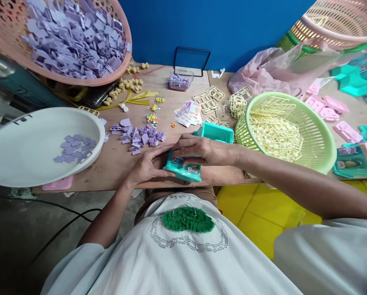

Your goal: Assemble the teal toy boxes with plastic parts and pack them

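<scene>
A: What do you see in the head view?

B: I see both hands on a teal plastic toy piece (185,166) at the near edge of the desk (116,164). The left hand (148,166) is closed on its left end, with the fingers wrapped around the side. The right hand (202,150) lies over the top and presses down; its grip is clamped on the same piece.

A: And what is around the hands?

B: Just behind the right hand stands a teal box part (216,132). Left of the left hand, near it, lies a heap of small purple parts (139,137), and further left a white bowl (23,164) with few purple pieces. Right of the right hand, just beside the wrist, is a green basket (321,139) full of pale yellow frames (275,133). Far behind the left hand a pink basket (122,61) holds many purple pieces.
</scene>
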Available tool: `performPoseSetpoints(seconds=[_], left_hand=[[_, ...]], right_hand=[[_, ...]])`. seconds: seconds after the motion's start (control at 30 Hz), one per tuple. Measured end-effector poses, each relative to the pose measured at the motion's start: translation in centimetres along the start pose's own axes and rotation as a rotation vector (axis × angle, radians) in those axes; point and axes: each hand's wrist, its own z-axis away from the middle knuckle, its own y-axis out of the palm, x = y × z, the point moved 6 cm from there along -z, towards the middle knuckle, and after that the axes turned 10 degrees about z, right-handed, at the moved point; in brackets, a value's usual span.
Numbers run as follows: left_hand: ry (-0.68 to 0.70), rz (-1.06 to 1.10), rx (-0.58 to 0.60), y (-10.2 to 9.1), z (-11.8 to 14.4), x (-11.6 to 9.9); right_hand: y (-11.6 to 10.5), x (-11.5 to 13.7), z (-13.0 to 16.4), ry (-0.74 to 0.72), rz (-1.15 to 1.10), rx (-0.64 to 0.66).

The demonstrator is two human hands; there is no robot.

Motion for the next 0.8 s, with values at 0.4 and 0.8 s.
performPoseSetpoints(seconds=[0.4, 0.8], left_hand=[[-0.019, 0.042, -0.025, 0.0, -0.1, 0.0], [-0.093, 0.087, -0.041, 0.1, -0.1, -0.2]], right_hand=[[-0.3, -0.3, -1.8, -0.168, -0.033, 0.189], [-0.5, -0.5, -3.0, -0.247, -0.113, 0.345]])
